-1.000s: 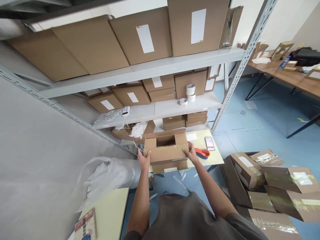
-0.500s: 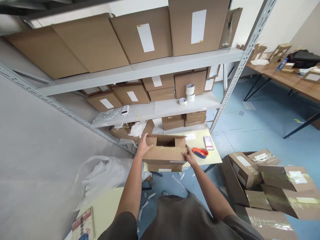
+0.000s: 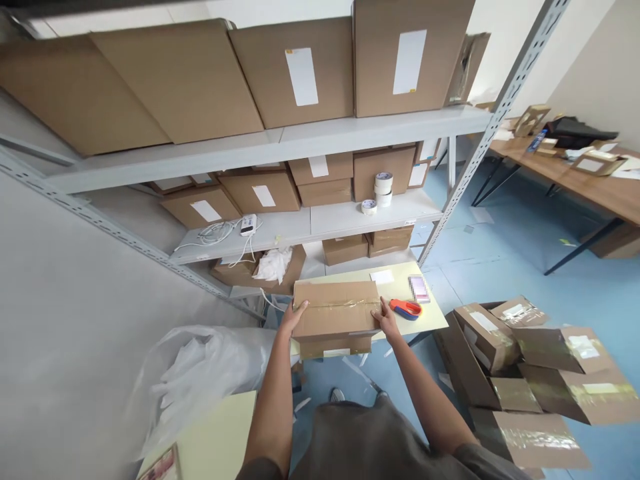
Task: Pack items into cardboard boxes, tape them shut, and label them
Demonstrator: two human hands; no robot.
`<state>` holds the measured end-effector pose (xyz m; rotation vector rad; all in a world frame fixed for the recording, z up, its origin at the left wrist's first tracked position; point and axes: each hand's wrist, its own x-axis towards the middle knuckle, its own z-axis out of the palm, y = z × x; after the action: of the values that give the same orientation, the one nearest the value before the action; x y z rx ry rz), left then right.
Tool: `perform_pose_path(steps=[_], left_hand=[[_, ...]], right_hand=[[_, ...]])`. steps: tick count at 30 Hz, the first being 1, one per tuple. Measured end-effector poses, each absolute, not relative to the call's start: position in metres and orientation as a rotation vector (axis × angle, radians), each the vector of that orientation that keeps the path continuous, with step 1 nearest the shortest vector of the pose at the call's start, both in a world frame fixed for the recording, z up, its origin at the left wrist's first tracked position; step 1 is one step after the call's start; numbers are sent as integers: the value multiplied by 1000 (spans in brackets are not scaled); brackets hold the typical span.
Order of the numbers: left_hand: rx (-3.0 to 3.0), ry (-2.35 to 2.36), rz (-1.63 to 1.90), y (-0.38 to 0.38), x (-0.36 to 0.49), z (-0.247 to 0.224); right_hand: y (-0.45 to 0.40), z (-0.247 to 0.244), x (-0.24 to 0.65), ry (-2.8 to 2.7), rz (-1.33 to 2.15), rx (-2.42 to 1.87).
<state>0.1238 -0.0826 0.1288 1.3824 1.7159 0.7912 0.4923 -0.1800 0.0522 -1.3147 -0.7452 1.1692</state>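
A brown cardboard box lies over the front of the pale yellow table, its long top flaps down and meeting at a seam with clear tape. My left hand grips the box's left end, thumb on top. At the right end my right hand holds the box with its fingers on the edge. Just right of that hand is an orange and blue tape dispenser. A phone-like item and a white label rest behind it.
Grey shelving with boxes stands ahead; tape rolls sit on its middle shelf. Opened cartons lie on the floor at right. A clear plastic bag is at left. A wooden table stands at far right.
The box's open top has closed, its flaps now lying flat between my hands. My hands remain at its two ends. The view has shifted slightly.
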Motion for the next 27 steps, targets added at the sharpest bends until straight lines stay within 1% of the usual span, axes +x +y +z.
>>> perform_pose_path(steps=[5,9,16,19,22,25,27], left_hand=[[1318,1570,767,-90,100,100],[1347,1588,735,-94,93,80],[1429,1695,652,-86,86,74],[1429,1697,652,-84,82,75],[1409,1720,641,-85,79,74],[1384,1752,640,-85,81,75],[1365,1779,647,-87,87,78]], right_hand=[[-176,62,479,-776,1110,-1406],[-171,72,475,-822,1004,-1522],[-169,77,485,-778,968,-1561],[-169,69,510,-699,858,-1640],[-167,55,544,-716,736,-1876],[-163,37,577,-822,738,-2083],[-161,23,596,-872,790,-2142]])
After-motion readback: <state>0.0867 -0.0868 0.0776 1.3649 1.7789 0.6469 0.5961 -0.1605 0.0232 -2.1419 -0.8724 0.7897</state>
